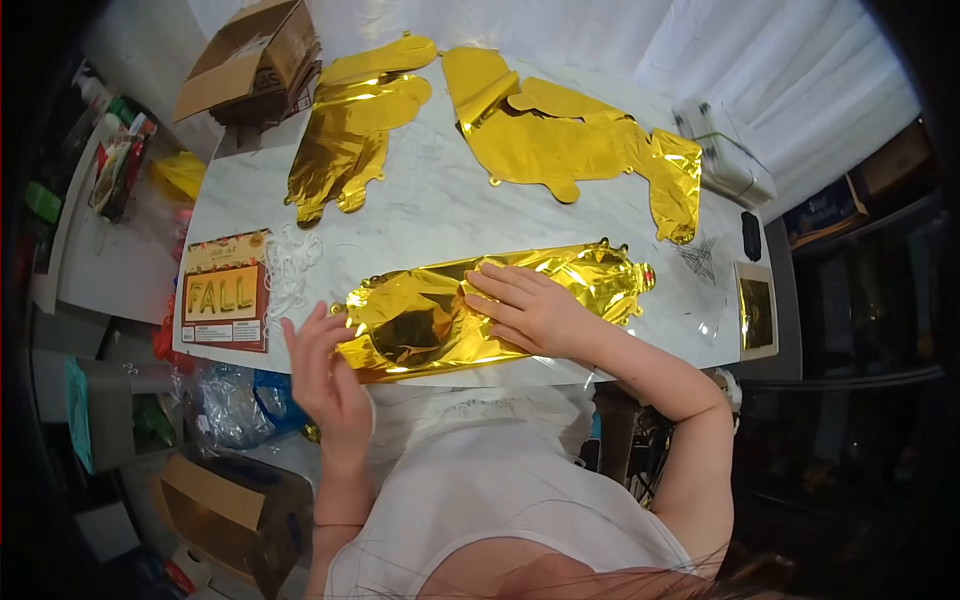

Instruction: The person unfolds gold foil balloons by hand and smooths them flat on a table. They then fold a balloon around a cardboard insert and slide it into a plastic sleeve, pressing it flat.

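Note:
A shiny gold foil balloon (pixel 410 290), flat and creased, lies lengthwise along the near edge of the table. My right hand (pixel 535 308) rests on its middle, palm down with the fingers stretched out to the left. At the balloon's left end, my left hand (pixel 330 365) is raised with fingers apart, the fingertips right at the foil's edge. Farther back lie two more flat gold foil balloons, one at the left (pixel 345 135) and a wider one at the right (pixel 570 140).
A printed "FALL" package (pixel 222 292) lies at the table's left beside a heap of white string (pixel 292 265). An open cardboard box (pixel 250 65) stands at the back left. Plastic-wrapped packs (pixel 725 155), a black object (pixel 750 222) and a framed gold piece (pixel 757 310) line the right side.

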`<state>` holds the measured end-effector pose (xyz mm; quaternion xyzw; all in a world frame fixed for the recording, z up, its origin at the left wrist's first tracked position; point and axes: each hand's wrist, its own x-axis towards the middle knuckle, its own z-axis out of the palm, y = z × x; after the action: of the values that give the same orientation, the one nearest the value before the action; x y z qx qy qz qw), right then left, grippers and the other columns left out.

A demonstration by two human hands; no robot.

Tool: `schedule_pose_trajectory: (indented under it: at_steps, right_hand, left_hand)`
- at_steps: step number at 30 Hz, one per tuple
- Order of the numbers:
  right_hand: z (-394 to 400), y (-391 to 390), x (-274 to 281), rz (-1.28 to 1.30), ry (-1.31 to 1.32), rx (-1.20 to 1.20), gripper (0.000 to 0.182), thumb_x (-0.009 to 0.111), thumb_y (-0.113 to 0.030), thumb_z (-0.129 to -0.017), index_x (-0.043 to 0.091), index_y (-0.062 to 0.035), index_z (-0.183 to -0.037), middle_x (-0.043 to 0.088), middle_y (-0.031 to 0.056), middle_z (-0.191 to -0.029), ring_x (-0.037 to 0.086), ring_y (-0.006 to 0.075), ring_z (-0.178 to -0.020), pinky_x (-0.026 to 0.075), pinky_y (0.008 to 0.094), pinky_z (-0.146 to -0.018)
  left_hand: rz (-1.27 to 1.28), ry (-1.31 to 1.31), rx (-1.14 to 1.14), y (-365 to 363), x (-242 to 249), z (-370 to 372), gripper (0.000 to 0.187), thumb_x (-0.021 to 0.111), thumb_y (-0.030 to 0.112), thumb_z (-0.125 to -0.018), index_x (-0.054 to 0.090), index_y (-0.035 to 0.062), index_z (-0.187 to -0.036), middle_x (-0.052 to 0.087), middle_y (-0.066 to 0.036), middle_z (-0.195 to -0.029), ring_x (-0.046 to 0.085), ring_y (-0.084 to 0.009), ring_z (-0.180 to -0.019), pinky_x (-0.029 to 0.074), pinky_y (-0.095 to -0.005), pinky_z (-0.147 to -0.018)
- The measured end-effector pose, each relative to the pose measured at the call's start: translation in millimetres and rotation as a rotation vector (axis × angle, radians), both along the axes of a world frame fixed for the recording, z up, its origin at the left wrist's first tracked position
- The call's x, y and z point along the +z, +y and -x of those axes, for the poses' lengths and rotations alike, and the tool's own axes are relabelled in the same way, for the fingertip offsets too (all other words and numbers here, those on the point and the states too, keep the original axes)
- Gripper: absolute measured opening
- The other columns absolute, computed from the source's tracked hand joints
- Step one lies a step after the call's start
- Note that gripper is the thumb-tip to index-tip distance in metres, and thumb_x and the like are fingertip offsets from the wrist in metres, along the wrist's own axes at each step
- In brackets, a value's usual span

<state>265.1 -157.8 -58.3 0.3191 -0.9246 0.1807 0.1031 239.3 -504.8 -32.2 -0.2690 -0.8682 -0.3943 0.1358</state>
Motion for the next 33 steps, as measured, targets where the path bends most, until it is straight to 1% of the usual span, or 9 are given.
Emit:
schedule_pose_trajectory:
  at_steps: [3,5,9,15,17,21,27,30,33]
  right_hand:
    - [0,1,-2,0.001,0.014,0.001,0.053,0.073,-0.031,-0.1,0.062,-0.0095,-0.147,0.054,0.013,-0.16,0.053,0.0346,-0.146,0.047,0.0482,-0.117]
    - [0,1,-4,0.004,0.017,0.014,0.052,0.073,-0.031,-0.1,0.062,-0.0094,-0.146,0.054,0.0137,-0.159,0.053,0.0352,-0.146,0.047,0.0477,-0.117]
    - [0,2,-5,0.009,0.024,-0.001,0.05,0.073,-0.031,-0.1,0.063,-0.0097,-0.144,0.054,0.0141,-0.159,0.052,0.0359,-0.146,0.047,0.0474,-0.117]
    - [-6,5,7,0.107,-0.09,-0.053,0.066,0.069,-0.037,-0.102,0.052,0.0013,-0.153,0.046,0.0223,-0.164,0.044,0.0403,-0.152,0.039,0.0504,-0.124]
    - [-14,10,11,0.031,-0.132,-0.207,0.075,0.066,-0.04,-0.104,0.042,0.006,-0.158,0.041,0.0259,-0.167,0.038,0.0417,-0.156,0.032,0.0509,-0.128]
    - [-29,45,9,-0.083,-0.193,-0.39,0.076,0.061,-0.04,-0.106,0.035,0.0062,-0.162,0.034,0.0261,-0.17,0.032,0.0406,-0.159,0.025,0.0506,-0.131]
    - [-49,85,6,-0.158,-0.182,-0.719,0.075,0.061,-0.035,-0.106,0.033,0.0038,-0.164,0.03,0.0258,-0.172,0.027,0.0404,-0.161,0.021,0.0503,-0.132]
    - [-49,51,22,0.027,-0.145,-0.556,0.075,0.064,-0.031,-0.103,0.034,0.0016,-0.164,0.03,0.0256,-0.173,0.028,0.0413,-0.161,0.022,0.0527,-0.132]
    - [-50,11,31,0.046,-0.18,-0.311,0.072,0.067,-0.031,-0.102,0.04,-0.0072,-0.164,0.033,0.0201,-0.172,0.031,0.0396,-0.16,0.028,0.057,-0.128]
  left_hand:
    - [-0.003,0.01,-0.065,40,37,0,0.05,0.052,-0.005,-0.092,0.059,0.0019,-0.141,0.057,-0.021,-0.152,0.048,-0.0435,-0.148,0.023,-0.0623,-0.129]
    - [0.187,-0.022,-0.167,75,37,5,0.055,0.058,0.007,-0.098,0.049,-0.0013,-0.152,0.046,-0.022,-0.162,0.04,-0.043,-0.154,0.022,-0.0623,-0.128]
    - [0.546,0.044,-0.196,98,-8,16,0.066,0.06,0.024,-0.104,0.041,-0.0033,-0.161,0.035,-0.024,-0.17,0.032,-0.0424,-0.158,0.02,-0.0618,-0.129]
    - [0.533,0.003,-0.192,97,-27,17,0.067,0.059,0.027,-0.105,0.04,-0.0018,-0.163,0.034,-0.023,-0.172,0.032,-0.0423,-0.159,0.019,-0.0615,-0.129]
    - [0.523,-0.009,-0.19,97,-28,17,0.067,0.059,0.027,-0.105,0.04,-0.0015,-0.163,0.034,-0.023,-0.172,0.031,-0.0421,-0.159,0.019,-0.0615,-0.129]
    - [0.532,-0.017,-0.186,97,-29,18,0.067,0.059,0.027,-0.105,0.04,-0.0008,-0.163,0.033,-0.023,-0.172,0.03,-0.0421,-0.16,0.019,-0.0613,-0.129]
    - [0.558,-0.054,-0.198,97,-27,18,0.067,0.054,0.026,-0.107,0.035,-0.0004,-0.166,0.027,-0.022,-0.175,0.024,-0.0425,-0.162,0.015,-0.0583,-0.13]
    - [0.567,-0.043,-0.197,98,-26,18,0.066,0.053,0.026,-0.108,0.035,-0.0012,-0.165,0.028,-0.023,-0.175,0.025,-0.0423,-0.162,0.016,-0.0585,-0.13]
    - [0.562,-0.036,-0.199,98,-25,18,0.066,0.055,0.028,-0.107,0.038,-0.0017,-0.164,0.029,-0.023,-0.174,0.027,-0.0423,-0.161,0.017,-0.06,-0.13]
